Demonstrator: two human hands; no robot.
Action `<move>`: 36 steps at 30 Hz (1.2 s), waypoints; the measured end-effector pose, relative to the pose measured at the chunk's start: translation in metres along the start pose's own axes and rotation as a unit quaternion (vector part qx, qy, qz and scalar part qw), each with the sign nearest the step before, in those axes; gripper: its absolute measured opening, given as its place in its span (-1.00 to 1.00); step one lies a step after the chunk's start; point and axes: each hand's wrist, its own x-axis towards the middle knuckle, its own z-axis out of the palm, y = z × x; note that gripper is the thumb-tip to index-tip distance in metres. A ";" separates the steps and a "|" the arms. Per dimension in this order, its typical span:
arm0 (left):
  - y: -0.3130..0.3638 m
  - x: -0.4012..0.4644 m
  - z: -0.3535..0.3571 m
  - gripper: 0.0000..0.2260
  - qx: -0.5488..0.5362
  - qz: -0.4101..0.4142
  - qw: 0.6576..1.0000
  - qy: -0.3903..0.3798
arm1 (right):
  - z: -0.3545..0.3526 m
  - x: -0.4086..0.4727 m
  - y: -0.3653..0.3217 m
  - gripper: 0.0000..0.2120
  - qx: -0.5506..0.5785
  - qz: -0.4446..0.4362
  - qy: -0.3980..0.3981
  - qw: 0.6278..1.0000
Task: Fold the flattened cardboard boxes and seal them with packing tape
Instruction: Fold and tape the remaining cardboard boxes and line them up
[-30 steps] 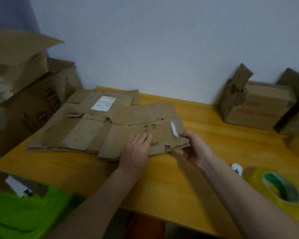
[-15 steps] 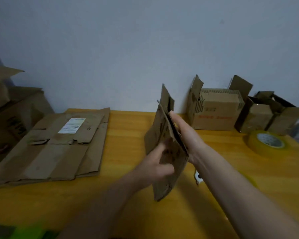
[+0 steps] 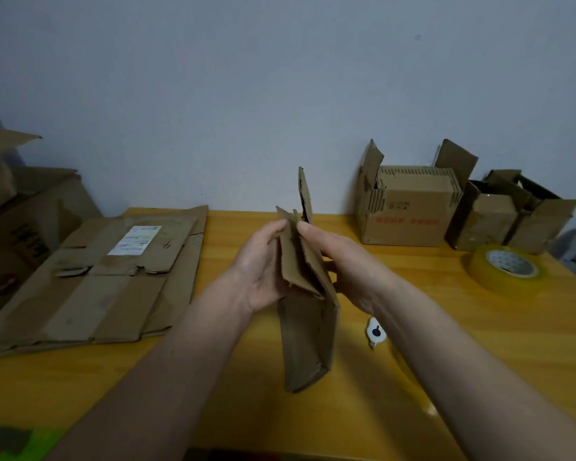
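A small flattened cardboard box (image 3: 308, 331) stands upright on its edge over the middle of the yellow wooden table (image 3: 479, 344), one flap sticking up at the top. My left hand (image 3: 263, 264) grips its left face near the top, thumb at the upper edge. On the opposite face lies my right hand (image 3: 343, 257), fingers stretched along the cardboard and holding it. A stack of larger flattened boxes (image 3: 113, 281), one with a white label, lies at the table's left. At the right sits a yellow roll of packing tape (image 3: 504, 267).
Two set-up boxes with open flaps stand against the wall at back right: a lighter one (image 3: 409, 211) and a darker one (image 3: 512, 217). A small white tape cutter (image 3: 375, 332) lies by my right forearm. Big cartons (image 3: 17, 221) stand beyond the table's left end.
The small box has come off the flat stack, been turned upright and carried to the table's middle. My right hand has shifted onto its right face; both hands now sit near its top.
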 end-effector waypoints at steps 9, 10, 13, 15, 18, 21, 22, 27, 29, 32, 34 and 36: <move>-0.008 0.004 0.007 -0.92 0.027 -0.002 0.996 0.082 | -0.026 -0.006 -0.026 -0.84 -0.055 0.043 0.044 0.997; -0.007 0.005 0.005 -0.92 0.022 -0.003 0.996 0.087 | -0.031 -0.006 -0.028 -0.83 -0.059 0.038 0.059 0.996; 0.001 0.004 0.001 -0.93 -0.004 0.001 0.995 0.102 | -0.042 -0.006 -0.031 -0.86 -0.079 0.016 0.080 0.993; 0.006 0.003 -0.002 -0.90 -0.021 0.012 0.994 0.110 | -0.045 -0.005 -0.033 -0.87 -0.073 0.009 0.094 0.993; 0.010 0.000 -0.005 -0.77 -0.039 0.023 0.991 0.128 | -0.044 -0.007 -0.035 -0.86 -0.053 -0.008 0.118 0.992; 0.011 -0.003 -0.004 -0.77 -0.037 0.022 0.990 0.133 | -0.040 -0.004 -0.032 -0.56 -0.054 -0.018 0.126 0.990; 0.011 -0.004 -0.003 -0.76 -0.035 0.021 0.990 0.132 | -0.040 -0.002 -0.033 -0.44 -0.063 -0.014 0.132 0.989; 0.015 -0.003 -0.005 -0.73 -0.023 0.038 0.988 0.151 | -0.047 0.004 -0.045 -0.25 -0.167 -0.021 0.149 0.974; 0.018 -0.002 -0.011 -0.70 -0.018 0.062 0.980 0.189 | -0.052 0.003 -0.047 -0.31 -0.158 -0.025 0.150 0.976; 0.023 0.003 -0.023 -0.39 0.157 0.125 0.938 0.284 | -0.055 0.000 -0.045 -0.43 -0.134 -0.038 0.146 0.979; 0.030 0.004 -0.029 -0.11 0.358 0.136 0.864 0.326 | -0.053 -0.002 -0.043 -0.49 -0.118 -0.048 0.134 0.983; 0.041 0.008 -0.033 -0.05 0.506 0.122 0.789 0.326 | -0.051 -0.003 -0.042 -0.51 -0.107 -0.054 0.120 0.985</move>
